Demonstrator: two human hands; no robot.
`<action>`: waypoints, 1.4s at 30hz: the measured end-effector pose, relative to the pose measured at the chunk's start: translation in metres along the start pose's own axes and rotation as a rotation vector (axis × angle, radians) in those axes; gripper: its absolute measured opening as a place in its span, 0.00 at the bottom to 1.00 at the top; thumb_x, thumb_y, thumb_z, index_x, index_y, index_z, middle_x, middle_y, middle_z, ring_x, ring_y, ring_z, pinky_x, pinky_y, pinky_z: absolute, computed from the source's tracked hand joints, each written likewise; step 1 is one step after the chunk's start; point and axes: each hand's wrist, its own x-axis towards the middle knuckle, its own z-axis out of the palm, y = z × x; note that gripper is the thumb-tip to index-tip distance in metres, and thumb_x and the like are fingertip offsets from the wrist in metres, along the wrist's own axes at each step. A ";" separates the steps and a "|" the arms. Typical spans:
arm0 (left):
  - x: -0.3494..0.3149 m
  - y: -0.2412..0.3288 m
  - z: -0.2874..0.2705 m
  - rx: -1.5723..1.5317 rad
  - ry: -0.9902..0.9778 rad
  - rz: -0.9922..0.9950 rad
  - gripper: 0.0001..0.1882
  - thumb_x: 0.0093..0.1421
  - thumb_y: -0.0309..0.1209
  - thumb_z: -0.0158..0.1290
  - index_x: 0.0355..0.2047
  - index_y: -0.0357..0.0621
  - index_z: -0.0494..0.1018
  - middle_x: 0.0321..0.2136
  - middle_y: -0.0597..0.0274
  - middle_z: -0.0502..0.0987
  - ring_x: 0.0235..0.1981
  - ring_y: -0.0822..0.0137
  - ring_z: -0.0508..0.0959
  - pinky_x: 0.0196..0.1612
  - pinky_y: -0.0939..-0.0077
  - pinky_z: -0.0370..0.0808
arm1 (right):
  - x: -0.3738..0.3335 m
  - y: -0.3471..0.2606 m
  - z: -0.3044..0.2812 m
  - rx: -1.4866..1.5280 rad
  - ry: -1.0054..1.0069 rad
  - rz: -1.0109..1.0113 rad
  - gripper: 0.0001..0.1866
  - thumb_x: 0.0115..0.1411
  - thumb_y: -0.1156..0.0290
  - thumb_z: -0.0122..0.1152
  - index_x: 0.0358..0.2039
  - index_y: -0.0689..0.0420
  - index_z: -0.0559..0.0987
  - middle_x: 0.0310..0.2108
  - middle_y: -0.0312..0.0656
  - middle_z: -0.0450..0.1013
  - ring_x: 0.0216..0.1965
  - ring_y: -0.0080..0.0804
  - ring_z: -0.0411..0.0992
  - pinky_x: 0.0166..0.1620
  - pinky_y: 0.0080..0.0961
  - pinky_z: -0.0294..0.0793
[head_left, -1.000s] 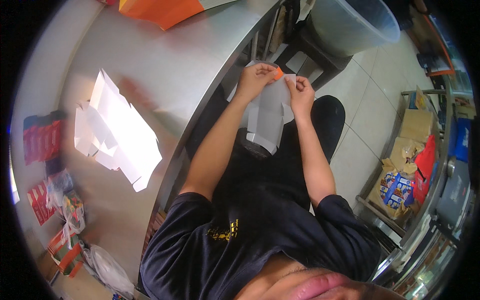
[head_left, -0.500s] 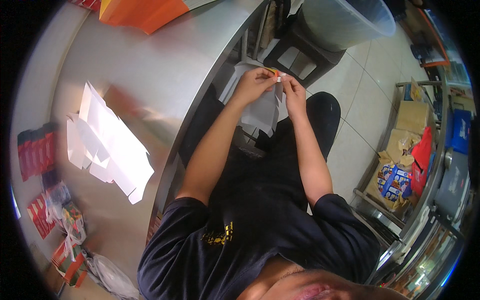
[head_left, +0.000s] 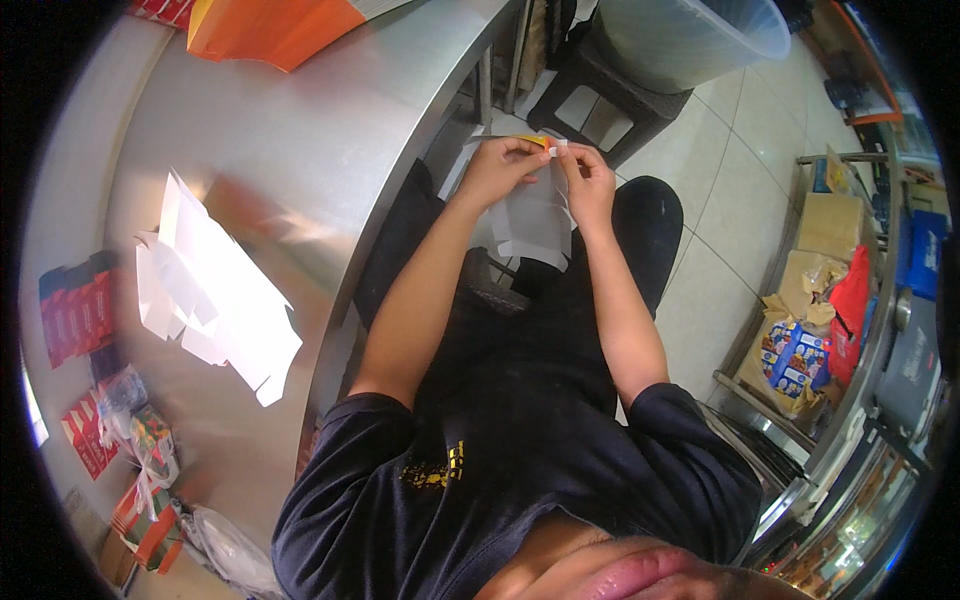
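In front of my knees I hold a part-folded cardboard box (head_left: 532,222), white on the side facing me, with a bit of orange and yellow at its far edge. My left hand (head_left: 495,172) is closed on that edge. Thumb and fingers of my right hand (head_left: 587,182) pinch small white flaps at the same corner, right beside the left fingertips. The lower part of the box hangs between my legs. Another white cardboard box (head_left: 220,295), partly folded with flaps sticking up, lies on the metal table (head_left: 330,150) to my left.
Orange cardboard (head_left: 275,35) sits at the table's far end. A translucent tub (head_left: 690,45) rests on a dark stool (head_left: 655,115) ahead. To the right stands a low rack with cartons (head_left: 830,225) and a red bag (head_left: 850,315). Plastic-wrapped packages (head_left: 150,445) lie at left.
The hanging part of the box has swung slightly right and now shows more to the right. Both hands keep their pinch at the corner, with small finger shifts.
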 end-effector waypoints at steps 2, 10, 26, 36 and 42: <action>-0.001 0.001 0.002 0.000 -0.003 0.001 0.14 0.62 0.32 0.64 0.43 0.35 0.79 0.42 0.60 0.82 0.43 0.72 0.82 0.43 0.77 0.84 | -0.001 -0.001 0.000 -0.009 0.014 -0.004 0.12 0.66 0.66 0.65 0.36 0.64 0.84 0.39 0.41 0.80 0.40 0.25 0.77 0.44 0.22 0.74; -0.004 0.000 0.001 0.038 -0.004 0.034 0.14 0.62 0.32 0.64 0.44 0.35 0.81 0.39 0.60 0.83 0.41 0.73 0.82 0.41 0.78 0.83 | -0.006 -0.002 -0.003 -0.071 -0.020 -0.045 0.11 0.64 0.68 0.66 0.36 0.66 0.84 0.39 0.43 0.80 0.39 0.30 0.79 0.45 0.25 0.77; -0.005 -0.009 0.013 0.440 0.219 0.419 0.09 0.61 0.29 0.61 0.38 0.36 0.80 0.33 0.52 0.85 0.35 0.61 0.85 0.41 0.70 0.80 | -0.006 0.016 0.005 0.086 -0.066 0.068 0.14 0.64 0.64 0.68 0.35 0.65 0.84 0.34 0.41 0.81 0.34 0.22 0.77 0.40 0.22 0.77; 0.002 -0.011 0.013 0.477 0.478 0.524 0.08 0.61 0.29 0.61 0.37 0.38 0.79 0.31 0.54 0.84 0.34 0.61 0.84 0.41 0.67 0.78 | 0.003 0.037 0.007 -0.086 0.075 0.076 0.15 0.68 0.64 0.62 0.31 0.63 0.78 0.25 0.40 0.78 0.27 0.23 0.76 0.33 0.22 0.73; -0.011 0.022 -0.002 0.745 0.829 0.616 0.15 0.61 0.30 0.62 0.47 0.43 0.76 0.39 0.54 0.82 0.39 0.65 0.81 0.44 0.73 0.76 | 0.010 0.029 -0.013 -0.193 0.106 0.095 0.15 0.69 0.62 0.60 0.36 0.64 0.79 0.27 0.42 0.79 0.27 0.27 0.77 0.34 0.25 0.74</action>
